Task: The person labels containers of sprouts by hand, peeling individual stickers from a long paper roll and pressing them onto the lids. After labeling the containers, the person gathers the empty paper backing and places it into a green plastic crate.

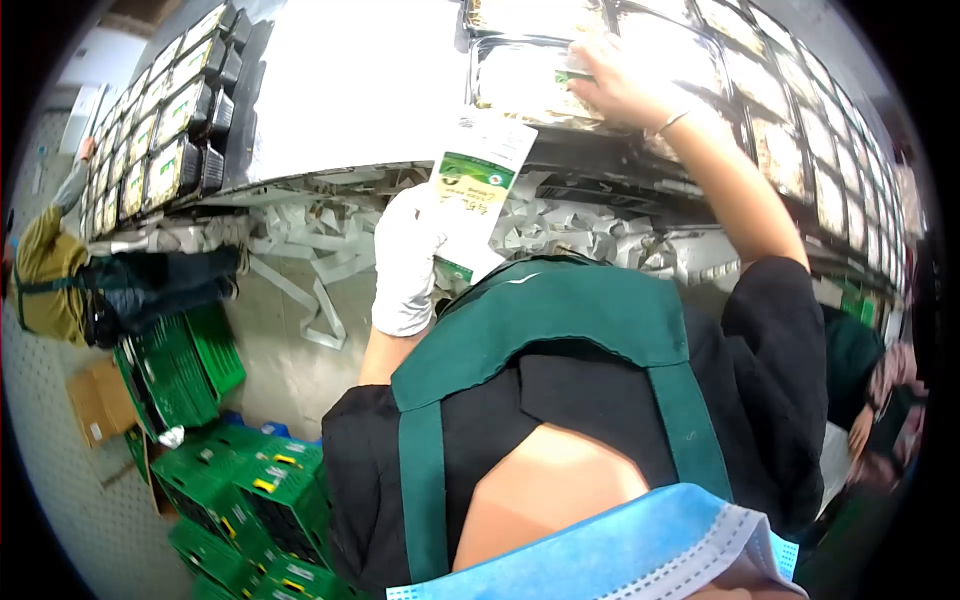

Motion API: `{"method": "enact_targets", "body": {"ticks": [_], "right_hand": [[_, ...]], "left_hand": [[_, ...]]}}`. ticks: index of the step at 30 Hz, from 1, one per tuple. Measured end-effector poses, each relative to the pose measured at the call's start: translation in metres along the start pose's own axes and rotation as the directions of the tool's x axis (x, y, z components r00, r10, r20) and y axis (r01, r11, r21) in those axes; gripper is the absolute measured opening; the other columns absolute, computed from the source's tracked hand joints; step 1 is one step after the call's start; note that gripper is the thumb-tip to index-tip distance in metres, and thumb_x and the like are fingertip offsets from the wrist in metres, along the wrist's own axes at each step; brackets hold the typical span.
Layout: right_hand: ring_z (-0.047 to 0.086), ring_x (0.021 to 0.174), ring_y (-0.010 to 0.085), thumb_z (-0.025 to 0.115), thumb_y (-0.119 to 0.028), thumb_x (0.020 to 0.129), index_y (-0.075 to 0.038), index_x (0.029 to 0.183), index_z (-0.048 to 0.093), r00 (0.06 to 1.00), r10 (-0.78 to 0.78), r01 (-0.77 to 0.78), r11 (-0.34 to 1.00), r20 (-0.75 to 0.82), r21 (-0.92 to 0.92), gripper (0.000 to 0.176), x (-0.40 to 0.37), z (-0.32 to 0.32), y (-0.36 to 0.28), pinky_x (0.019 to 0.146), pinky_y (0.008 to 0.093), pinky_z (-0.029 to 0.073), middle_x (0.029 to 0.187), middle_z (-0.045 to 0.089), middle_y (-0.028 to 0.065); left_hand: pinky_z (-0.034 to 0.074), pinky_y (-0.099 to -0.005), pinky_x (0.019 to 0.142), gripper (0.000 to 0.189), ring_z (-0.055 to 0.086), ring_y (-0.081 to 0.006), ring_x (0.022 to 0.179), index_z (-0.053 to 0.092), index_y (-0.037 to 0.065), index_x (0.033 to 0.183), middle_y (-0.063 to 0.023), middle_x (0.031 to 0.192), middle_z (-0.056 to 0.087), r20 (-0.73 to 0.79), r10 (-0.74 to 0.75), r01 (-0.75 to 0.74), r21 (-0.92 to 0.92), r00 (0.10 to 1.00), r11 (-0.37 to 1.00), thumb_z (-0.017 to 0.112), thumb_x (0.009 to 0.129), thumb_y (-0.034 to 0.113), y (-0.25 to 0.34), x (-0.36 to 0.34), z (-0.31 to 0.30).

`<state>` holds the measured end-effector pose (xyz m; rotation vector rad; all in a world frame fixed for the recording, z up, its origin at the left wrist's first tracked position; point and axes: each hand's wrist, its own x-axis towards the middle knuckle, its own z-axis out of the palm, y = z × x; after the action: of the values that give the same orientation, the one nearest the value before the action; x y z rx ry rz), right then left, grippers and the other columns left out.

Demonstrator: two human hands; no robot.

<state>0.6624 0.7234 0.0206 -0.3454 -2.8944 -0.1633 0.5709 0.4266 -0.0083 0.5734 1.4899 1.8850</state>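
In a white glove, my left hand (pixel 405 260) is closed around a strip of green and white printed labels (pixel 478 190), held upright in front of my apron. My bare right hand (pixel 620 85) reaches over the table with its fingers bent together. A small green and white label (pixel 568 76) shows at its fingertips, against the lid of a clear-topped black food tray (pixel 520 75). Glare washes out part of that lid. More lidded trays (pixel 765 85) stand in close rows beside and beyond my right hand.
Stacked packed trays (pixel 165 125) line the table's left end. Torn white paper strips (pixel 330 240) lie heaped below the table edge. Green crates (pixel 240 490) stand at lower left. One person (pixel 60 270) works at far left, another (pixel 870 390) at far right.
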Motion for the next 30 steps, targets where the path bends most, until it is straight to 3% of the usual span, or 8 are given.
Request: {"method": "enact_targets", "body": {"ticks": [9,12,16,18,20,25,26,30], "right_hand": [[0.055,0.064,0.0296,0.056,-0.013,0.077,-0.004,0.092,0.05,0.945,-0.305,0.298,0.656,-0.118,0.693,0.019,-0.037,-0.069,-0.021,0.058,0.0354,0.044,0.069,0.054,0.0141],[0.054,0.064,0.0297,0.055,-0.011,0.077,-0.004,0.09,0.051,0.939,-0.343,0.236,0.579,-0.03,0.781,0.016,-0.041,-0.073,-0.022,0.057,0.0361,0.043,0.069,0.053,0.0134],[0.056,0.061,0.0191,0.051,-0.033,0.083,-0.008,0.083,0.056,0.93,-0.295,0.366,0.783,-0.217,0.503,0.026,-0.017,-0.044,-0.01,0.054,0.0311,0.044,0.071,0.059,0.0047],[0.057,0.069,0.0207,0.054,-0.027,0.081,-0.006,0.078,0.057,0.95,0.047,-0.225,0.788,0.309,0.572,0.021,0.035,-0.098,0.006,0.063,0.0287,0.045,0.071,0.057,0.0094],[0.053,0.076,0.0217,0.055,-0.016,0.079,0.0,0.101,0.045,0.984,-0.129,0.174,0.852,-0.123,0.494,0.029,0.078,-0.039,0.062,0.066,0.0316,0.043,0.086,0.055,0.015],[0.048,0.098,0.0262,0.052,-0.031,0.079,-0.009,0.116,0.044,0.989,-0.143,0.136,0.984,-0.049,-0.116,0.044,0.093,0.024,0.067,0.085,0.0392,0.037,0.109,0.05,0.0115],[0.054,0.071,0.023,0.054,-0.015,0.079,0.0,0.098,0.049,0.8,-0.217,0.122,0.972,-0.559,-0.203,0.025,0.087,0.016,0.058,0.062,0.032,0.043,0.084,0.057,0.0166],[0.046,0.104,0.021,0.058,-0.032,0.077,-0.006,0.119,0.04,0.956,-0.259,0.071,0.656,0.136,0.751,0.053,0.041,-0.042,0.026,0.086,0.0349,0.036,0.117,0.046,0.0106]], "left_hand": [[0.045,-0.0236,0.071,0.033,0.055,-0.0114,0.081,0.052,-0.003,0.106,-0.0083,0.096,0.058,-0.153,-0.254,0.264,0.049,0.955,0.963,0.059,0.076,0.007,0.007,0.003,0.106],[0.046,-0.0266,0.065,0.031,0.055,-0.0111,0.073,0.054,-0.002,0.103,-0.0023,0.09,0.059,-0.176,0.125,-0.114,0.068,0.976,0.991,0.059,0.073,0.006,0.015,0.013,0.127],[0.045,-0.026,0.063,0.019,0.054,-0.0116,0.068,0.058,0.0,0.091,-0.0042,0.081,0.059,0.007,0.24,-0.215,0.463,0.971,0.86,0.061,0.074,0.009,-0.007,0.019,0.103],[0.045,-0.0235,0.063,0.016,0.055,-0.0118,0.069,0.06,0.0,0.088,-0.0057,0.078,0.06,-0.053,0.051,-0.04,0.19,0.997,0.981,0.06,0.074,0.008,0.012,0.02,0.111],[0.047,-0.024,0.062,0.017,0.058,-0.0132,0.07,0.059,-0.003,0.087,-0.0087,0.08,0.06,-0.093,0.039,-0.024,0.154,0.995,0.988,0.059,0.072,0.005,0.017,0.027,0.099],[0.05,-0.024,0.063,0.031,0.06,-0.016,0.072,0.053,-0.008,0.096,-0.0138,0.086,0.06,-0.184,-0.166,0.138,-0.156,0.969,0.978,0.061,0.067,0.0,0.011,0.039,0.071],[0.05,-0.0234,0.063,0.034,0.06,-0.0157,0.075,0.051,-0.008,0.1,-0.0134,0.089,0.06,-0.155,-0.154,0.132,-0.143,0.976,0.981,0.061,0.068,0.001,0.009,0.042,0.07],[0.049,-0.0238,0.066,0.04,0.058,-0.0125,0.079,0.049,-0.006,0.106,-0.0102,0.09,0.059,-0.058,-0.147,0.144,-0.058,0.987,0.988,0.064,0.071,0.006,0.014,0.055,0.083]]}}
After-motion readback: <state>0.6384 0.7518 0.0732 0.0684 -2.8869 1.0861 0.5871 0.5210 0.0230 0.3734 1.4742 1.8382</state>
